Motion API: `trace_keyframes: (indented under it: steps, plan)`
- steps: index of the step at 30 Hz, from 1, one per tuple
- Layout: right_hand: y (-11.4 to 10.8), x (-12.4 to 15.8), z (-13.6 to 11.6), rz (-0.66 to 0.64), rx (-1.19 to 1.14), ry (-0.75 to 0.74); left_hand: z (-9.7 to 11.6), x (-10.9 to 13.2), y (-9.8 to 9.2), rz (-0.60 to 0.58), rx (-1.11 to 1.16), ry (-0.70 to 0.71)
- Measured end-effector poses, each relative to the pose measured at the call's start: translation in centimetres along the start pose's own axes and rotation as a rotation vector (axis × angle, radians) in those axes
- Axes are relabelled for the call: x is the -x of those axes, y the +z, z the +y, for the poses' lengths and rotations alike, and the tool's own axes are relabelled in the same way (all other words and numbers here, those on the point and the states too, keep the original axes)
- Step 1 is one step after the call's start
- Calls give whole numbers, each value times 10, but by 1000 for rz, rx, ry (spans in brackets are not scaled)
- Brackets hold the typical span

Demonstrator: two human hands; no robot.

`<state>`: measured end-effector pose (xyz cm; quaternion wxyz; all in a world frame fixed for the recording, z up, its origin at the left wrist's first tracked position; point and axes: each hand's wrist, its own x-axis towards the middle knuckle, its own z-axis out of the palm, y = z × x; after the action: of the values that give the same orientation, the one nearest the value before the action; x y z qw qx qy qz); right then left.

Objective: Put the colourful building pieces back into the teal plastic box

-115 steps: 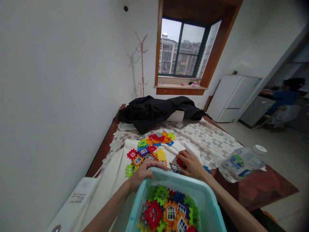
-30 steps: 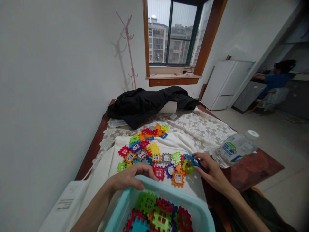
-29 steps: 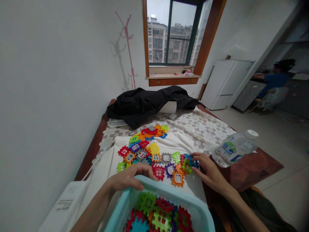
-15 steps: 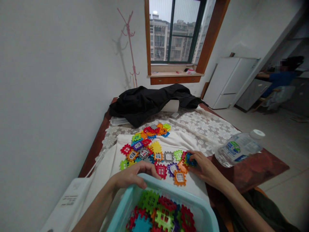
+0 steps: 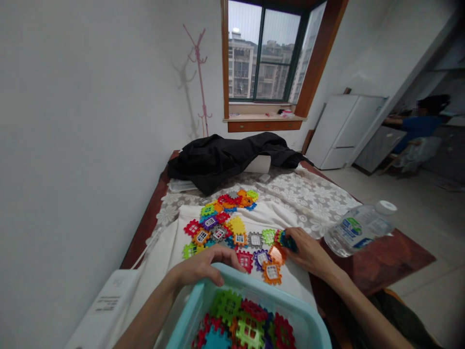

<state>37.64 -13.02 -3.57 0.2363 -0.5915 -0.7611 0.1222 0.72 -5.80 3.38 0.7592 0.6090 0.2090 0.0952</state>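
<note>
My left hand (image 5: 205, 267) is closed over the far left rim of a light-blue plastic bin (image 5: 269, 290), with the thumb on the inner side. Inside the bin lie many toothed building blocks, among them a green block (image 5: 228, 304) and a red block (image 5: 284, 330). Out on the white cloth, my right hand (image 5: 308, 251) grips a small stack of building blocks (image 5: 289, 242), dark blue nearest the fingers. A pale green block (image 5: 269, 236), a grey block (image 5: 255, 239), a purple block (image 5: 261, 259) and an orange block (image 5: 271, 273) lie to its left.
More blocks (image 5: 218, 233) spread over the white cloth (image 5: 283, 218). At the right stands a clear plastic bottle (image 5: 358, 228), tilted in view. Black fabric (image 5: 225, 157) covers the table's far end. A white device (image 5: 105, 308) sits at lower left. A person (image 5: 419, 126) sits far right.
The scene has shifted slightly downward in view. My right hand's fingers have drawn in around the stack; my left hand stays on the bin's rim.
</note>
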Motion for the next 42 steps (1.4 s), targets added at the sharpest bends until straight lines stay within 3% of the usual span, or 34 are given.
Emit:
trace_keyframes:
  steps: [5,15,25,29,34,42]
  plan:
    - [-1,4,-7,37,-77,11,0,-1,0,5,-3,17]
    - [10,12,-41,-69,-57,91,-4,-2,0,-13,4,52]
    - [15,12,-29,-33,-22,64,-3,-4,0,-16,-6,37]
    - [5,12,-28,-75,-3,70,-3,-5,0,-19,-11,58]
    - [-12,-7,-24,-83,-58,27,-4,-6,-1,-39,-36,78]
    - [-5,-55,-21,-192,-35,-140,-1,-3,2,6,-32,20]
